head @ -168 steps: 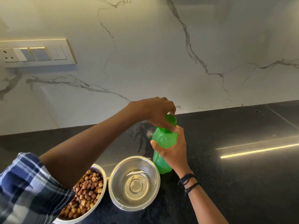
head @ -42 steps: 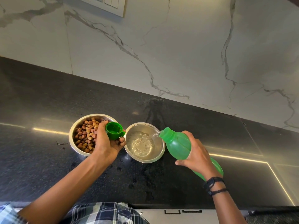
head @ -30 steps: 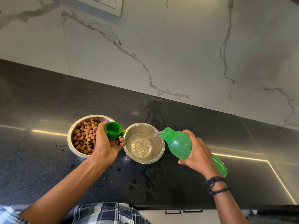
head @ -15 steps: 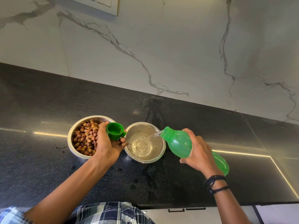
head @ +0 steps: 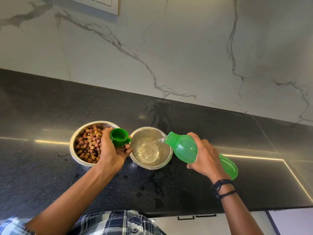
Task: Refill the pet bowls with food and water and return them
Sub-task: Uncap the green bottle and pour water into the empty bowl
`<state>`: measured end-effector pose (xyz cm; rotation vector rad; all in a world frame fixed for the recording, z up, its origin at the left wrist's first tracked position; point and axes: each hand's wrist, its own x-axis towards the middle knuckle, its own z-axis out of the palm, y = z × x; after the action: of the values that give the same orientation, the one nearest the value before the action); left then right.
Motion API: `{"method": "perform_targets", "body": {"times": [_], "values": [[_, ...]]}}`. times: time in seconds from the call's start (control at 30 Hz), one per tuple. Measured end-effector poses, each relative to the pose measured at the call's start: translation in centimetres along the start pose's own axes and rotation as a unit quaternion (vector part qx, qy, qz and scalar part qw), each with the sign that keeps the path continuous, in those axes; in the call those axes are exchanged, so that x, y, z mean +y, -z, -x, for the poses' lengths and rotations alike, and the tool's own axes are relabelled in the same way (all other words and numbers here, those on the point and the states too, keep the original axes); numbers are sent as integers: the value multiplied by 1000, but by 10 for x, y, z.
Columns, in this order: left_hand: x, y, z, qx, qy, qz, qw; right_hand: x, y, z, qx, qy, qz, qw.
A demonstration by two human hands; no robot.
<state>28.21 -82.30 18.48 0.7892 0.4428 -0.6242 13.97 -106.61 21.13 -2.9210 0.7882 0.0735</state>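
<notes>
Here, the green bottle (head: 184, 148) is tilted nearly flat, its mouth over the right edge of the steel water bowl (head: 150, 167), and a thin stream of water (head: 160, 139) falls in. My right grip (head: 205, 156) wraps round the bottle's middle. My left grip (head: 111, 151) holds the green cap (head: 119, 137), open side up, above where the two bowls meet. Just left sits the food bowl (head: 74, 138), full of brown kibble (head: 88, 143), on the black counter (head: 50, 175).

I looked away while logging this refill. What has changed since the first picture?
The left hand took the cap off and holds it over the kibble bowl. The right hand tipped the bottle, and water pours into the water bowl, which looked empty before. Both bowls stayed side by side; kibble unchanged.
</notes>
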Motion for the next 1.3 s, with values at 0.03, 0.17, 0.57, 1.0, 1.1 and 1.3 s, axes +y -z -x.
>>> {"method": "perform_targets", "body": {"times": [0.03, 0.17, 0.57, 1.0, 1.1, 1.3], "values": [[0, 0, 0, 0, -1, 0, 1000, 0, 0, 0, -1, 0, 1, 1000], [-1, 0, 0, -3, -1, 1, 1000, 1, 1, 0, 0, 2, -1, 1000], [-2, -1, -2, 26, -21, 10, 999, 2, 2, -2, 2, 3, 10, 1000], [-3, -1, -5, 23, -30, 0, 999, 3, 0, -2, 8, 9, 29, 1000], [-3, -1, -6, 28, -31, 3, 999, 3, 1, -3, 6, 10, 33, 999], [-3, -2, -5, 31, -33, 3, 999, 6, 1, -3, 9, 6, 31, 999]]}}
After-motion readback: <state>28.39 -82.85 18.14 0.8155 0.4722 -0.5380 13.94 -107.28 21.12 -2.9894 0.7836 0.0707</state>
